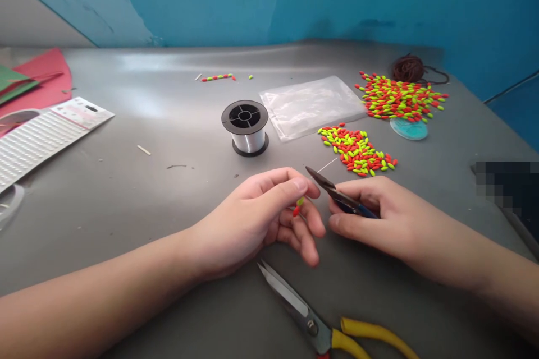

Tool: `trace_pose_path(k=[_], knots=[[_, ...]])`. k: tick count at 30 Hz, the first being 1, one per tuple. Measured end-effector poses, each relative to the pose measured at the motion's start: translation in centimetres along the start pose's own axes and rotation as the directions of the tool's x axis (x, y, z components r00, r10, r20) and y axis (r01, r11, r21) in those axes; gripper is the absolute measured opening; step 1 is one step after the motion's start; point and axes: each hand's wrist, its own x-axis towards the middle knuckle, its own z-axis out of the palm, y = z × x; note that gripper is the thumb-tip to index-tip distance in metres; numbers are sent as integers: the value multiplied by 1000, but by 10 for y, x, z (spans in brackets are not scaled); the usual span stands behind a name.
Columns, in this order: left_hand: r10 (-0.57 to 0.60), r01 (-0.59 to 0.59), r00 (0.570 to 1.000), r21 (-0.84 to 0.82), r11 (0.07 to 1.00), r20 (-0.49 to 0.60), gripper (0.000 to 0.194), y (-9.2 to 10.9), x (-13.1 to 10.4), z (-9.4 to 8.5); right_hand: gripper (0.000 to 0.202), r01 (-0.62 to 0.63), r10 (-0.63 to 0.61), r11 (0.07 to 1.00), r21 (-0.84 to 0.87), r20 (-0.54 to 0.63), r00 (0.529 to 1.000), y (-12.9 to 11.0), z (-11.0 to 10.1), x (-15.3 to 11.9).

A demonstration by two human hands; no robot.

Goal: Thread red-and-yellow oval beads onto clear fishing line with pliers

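Between the thumb and index finger of my left hand (273, 207) is a short beaded strand (296, 211), with a red and a yellow-green bead showing. The rest of it is hidden by my fingers. My right hand (379, 213) grips a pair of pliers (343, 197) with dark pointed jaws and a blue handle. Their tip points up and left, close to my left fingertips. A thin white line (328, 165) shows just beyond the tip; I cannot tell whether it touches the jaws. Below my hands lie scissors (295, 303) with yellow handles, blades slightly apart.
A spool of clear line (248, 141) stands ahead, beside a clear plastic bag (311, 106). Red and yellow-green beads lie in a near pile (357, 148) and a far pile (400, 98). Behind is brown cord (407, 68). At left lies a white card (46, 134).
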Motion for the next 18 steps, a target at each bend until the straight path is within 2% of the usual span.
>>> trace_pose_path(k=[3,7,12,18], knots=[[-9,9,1000,2,1000,-22,19,6,-1,-1,29,-29,28,994,107,3,1000,7,-6,6],[0,0,1000,-25,1000,2,11,9,-1,-5,30,-73,58,963,260,66,996,13,-10,10],[-8,13,998,-82,997,62,9,3,2,-11,27,-46,35,972,232,52,998,14,-10,8],[44,-34,997,-160,986,59,12,1,4,-12,27,-42,25,963,265,68,997,13,-10,10]])
